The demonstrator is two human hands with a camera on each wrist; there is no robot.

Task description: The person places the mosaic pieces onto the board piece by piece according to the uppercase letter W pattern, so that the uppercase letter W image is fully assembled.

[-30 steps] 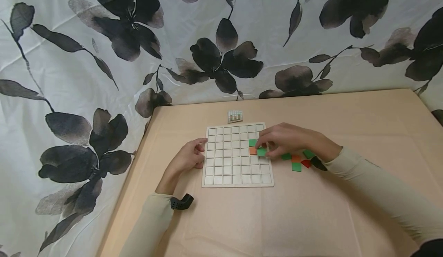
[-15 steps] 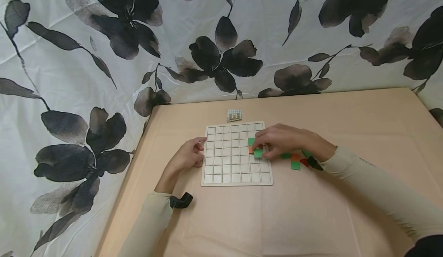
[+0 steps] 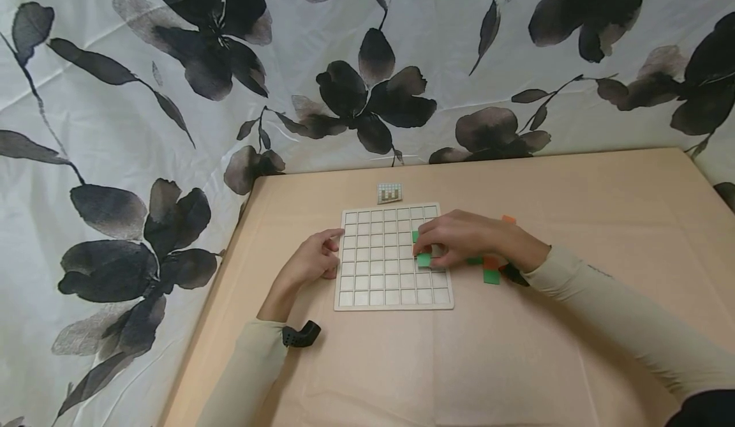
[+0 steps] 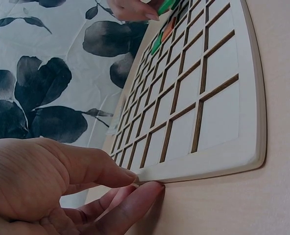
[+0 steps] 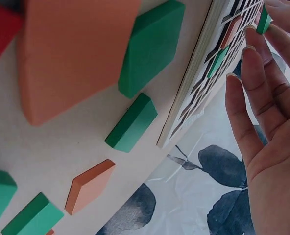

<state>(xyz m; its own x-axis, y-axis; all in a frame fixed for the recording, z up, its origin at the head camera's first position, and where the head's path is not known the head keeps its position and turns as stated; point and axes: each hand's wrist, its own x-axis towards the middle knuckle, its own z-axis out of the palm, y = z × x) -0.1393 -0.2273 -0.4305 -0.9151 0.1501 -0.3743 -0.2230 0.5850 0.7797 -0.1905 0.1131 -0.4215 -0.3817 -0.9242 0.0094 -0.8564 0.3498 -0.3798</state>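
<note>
A pale grid board (image 3: 376, 280) lies on the table, and my left hand (image 3: 310, 258) holds its left edge. In the left wrist view, the thumb (image 4: 98, 166) and fingertips (image 4: 140, 200) meet at the board's rim. Over the board's right side, my right hand (image 3: 459, 239) pinches a green tile (image 3: 423, 260) between thumb and fingers. Another green tile (image 5: 217, 62) and an orange tile (image 5: 231, 32) sit in the board's squares, partly covered by the right hand in the head view.
Right of the board lie loose tiles, among them a green tile (image 3: 491, 277) and an orange tile (image 3: 508, 219). A red piece (image 5: 0, 36) shows close to the right wrist camera. Behind the board is a small gridded card (image 3: 390, 193). Floral fabric (image 3: 321, 63) hangs behind the table.
My right hand has shifted slightly left and toward me over the board with the green tile, covering more of the placed tiles. The left hand has stayed at the board's edge.
</note>
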